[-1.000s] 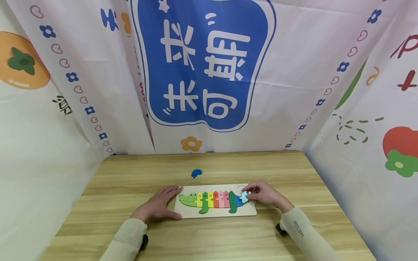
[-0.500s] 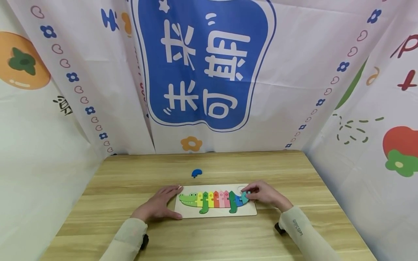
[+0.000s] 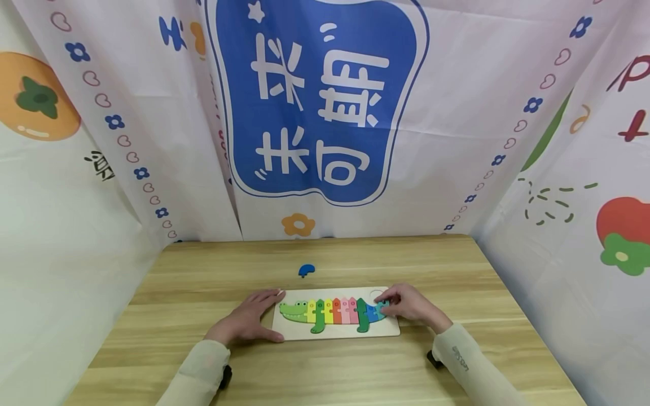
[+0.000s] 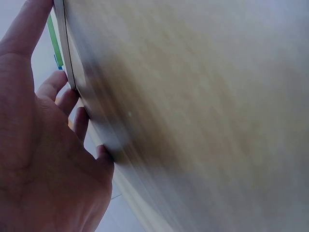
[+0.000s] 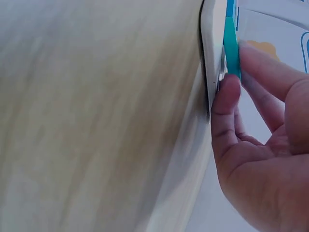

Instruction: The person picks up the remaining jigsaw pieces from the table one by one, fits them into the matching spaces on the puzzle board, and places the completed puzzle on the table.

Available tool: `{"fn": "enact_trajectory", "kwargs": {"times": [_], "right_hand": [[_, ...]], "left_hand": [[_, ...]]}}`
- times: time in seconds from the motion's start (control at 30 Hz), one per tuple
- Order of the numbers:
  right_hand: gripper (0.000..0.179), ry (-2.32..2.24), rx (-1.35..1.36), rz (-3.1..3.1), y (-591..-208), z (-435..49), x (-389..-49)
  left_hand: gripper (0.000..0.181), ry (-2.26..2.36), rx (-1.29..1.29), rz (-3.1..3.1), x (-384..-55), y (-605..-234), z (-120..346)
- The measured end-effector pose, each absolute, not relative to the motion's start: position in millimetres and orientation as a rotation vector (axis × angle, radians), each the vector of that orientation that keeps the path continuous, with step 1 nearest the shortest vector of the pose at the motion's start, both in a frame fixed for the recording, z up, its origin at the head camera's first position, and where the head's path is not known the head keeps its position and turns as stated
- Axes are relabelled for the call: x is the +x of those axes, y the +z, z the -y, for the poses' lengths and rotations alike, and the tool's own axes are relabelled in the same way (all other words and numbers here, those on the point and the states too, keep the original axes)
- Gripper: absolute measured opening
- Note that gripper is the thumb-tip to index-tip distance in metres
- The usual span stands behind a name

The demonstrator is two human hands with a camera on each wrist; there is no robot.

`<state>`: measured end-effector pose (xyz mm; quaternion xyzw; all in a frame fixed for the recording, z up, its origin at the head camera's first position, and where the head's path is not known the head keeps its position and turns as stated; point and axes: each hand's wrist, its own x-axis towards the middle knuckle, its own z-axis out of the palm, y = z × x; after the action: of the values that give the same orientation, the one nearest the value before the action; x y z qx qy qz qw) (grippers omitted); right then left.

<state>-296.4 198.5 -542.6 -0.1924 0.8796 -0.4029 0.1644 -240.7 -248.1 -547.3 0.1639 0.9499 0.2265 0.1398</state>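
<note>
A wooden crocodile puzzle board (image 3: 335, 333) lies on the table, filled with colourful pieces from the green head (image 3: 293, 312) to the blue tail section (image 3: 374, 312). My left hand (image 3: 249, 317) spans the board's left end, thumb at the near corner and fingers at the far one; its fingers (image 4: 66, 102) touch the edge in the left wrist view. At the right end, my right hand (image 3: 412, 307) pinches a teal puzzle piece (image 5: 232, 48) between thumb and fingers, against the blue section. How far the piece sits in its slot is hidden by the fingers.
A loose dark-blue curved puzzle piece (image 3: 306, 270) lies on the wooden table (image 3: 325, 372) beyond the board. A printed circle outline (image 3: 376, 295) marks the board's top right. Printed fabric (image 3: 457, 67) hangs behind and on both sides of the table.
The teal piece has lost its pale glare and lies flatter beside the blue section. My right hand has shifted very slightly; the left hand keeps its place on the board.
</note>
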Motion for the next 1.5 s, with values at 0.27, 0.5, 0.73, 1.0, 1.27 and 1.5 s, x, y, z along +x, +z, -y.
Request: {"fn": "enact_trajectory", "kwargs": {"times": [0.27,0.5,0.73,1.0,1.27,1.5], "right_hand": [[0.036,-1.163,-0.626,-2.503,-543.7,-200.2,-297.5],[0.037,-1.163,-0.627,-2.513,-543.6,-199.6,-298.7],[0.037,-1.157,-0.610,-2.527,-542.7,-199.0,-298.1],[0.038,-1.095,-0.599,-2.586,-543.4,-198.1,-291.1],[0.037,-1.086,-0.494,-2.656,-541.3,-205.0,-294.6],[0.049,-1.101,-0.507,-2.590,-539.5,-208.8,-297.8]], "left_hand": [[0.111,0.665,0.473,-2.752,-239.2,-545.3,248.2],[0.111,0.671,0.481,-2.752,-239.0,-544.5,248.5],[0.111,0.672,0.481,-2.754,-238.9,-544.1,248.6],[0.112,0.694,0.512,-2.750,-236.2,-549.4,249.6],[0.113,0.686,0.527,-2.756,-235.8,-551.0,250.2],[0.112,0.667,0.508,-2.745,-238.0,-548.8,249.7]]}}
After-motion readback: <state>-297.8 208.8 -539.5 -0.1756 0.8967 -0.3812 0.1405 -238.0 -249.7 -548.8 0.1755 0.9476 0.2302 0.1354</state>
